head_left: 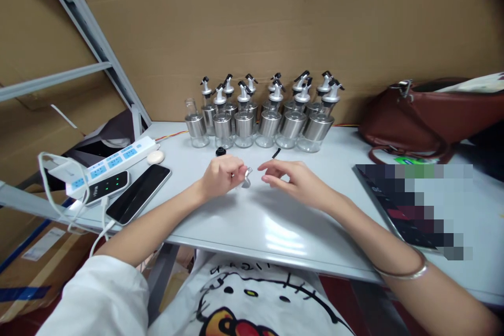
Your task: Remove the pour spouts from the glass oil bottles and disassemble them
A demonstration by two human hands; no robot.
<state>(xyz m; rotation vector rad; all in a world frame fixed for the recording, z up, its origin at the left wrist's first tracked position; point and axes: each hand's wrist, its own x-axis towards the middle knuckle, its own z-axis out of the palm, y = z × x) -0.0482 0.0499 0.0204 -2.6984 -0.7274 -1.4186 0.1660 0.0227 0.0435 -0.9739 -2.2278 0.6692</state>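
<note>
My left hand (222, 176) is closed around a small silver pourer cap (247, 178), whose end sticks out past the fingertips. Just to its right, my right hand (291, 177) has its fingers apart and nothing visible in them. A black stopper (221, 151) lies on the table right behind my left hand. Behind my right hand there is a small black lever piece (276, 153). Farther back stand two rows of glass bottles with steel sleeves (270, 125), most with silver-and-black pourers on top. The leftmost front bottle (196, 125) has a bare neck.
On the left of the grey table (252, 241) lie a phone (139, 194), a power strip (114, 163), a black device with green lights (108, 188) and a round white object (155, 157). A brown bag (429, 115) sits at right, behind a pixelated flat item (409, 205). Cardboard (236, 21) backs the table.
</note>
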